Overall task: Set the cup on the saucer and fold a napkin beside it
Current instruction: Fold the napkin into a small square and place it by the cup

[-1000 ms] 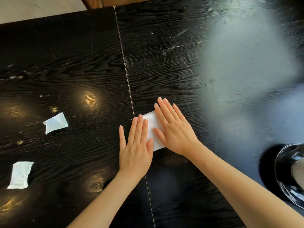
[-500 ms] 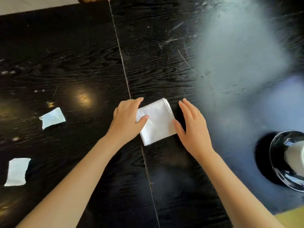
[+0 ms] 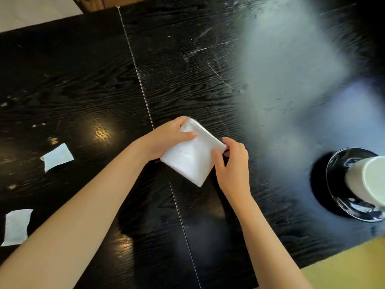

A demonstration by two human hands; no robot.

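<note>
Both hands, left hand (image 3: 166,140) and right hand (image 3: 233,163), grip the folded napkin (image 3: 191,157), fingers curled round its edges; the cup (image 3: 366,180) already sits on the saucer (image 3: 337,197). Next, I judge, it must go down just beside that saucer.

Napkin (image 3: 191,161) now gripped, perhaps lifted.

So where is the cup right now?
At the far right edge of the head view, the white cup stands on the dark saucer, well right of the napkin.
</note>
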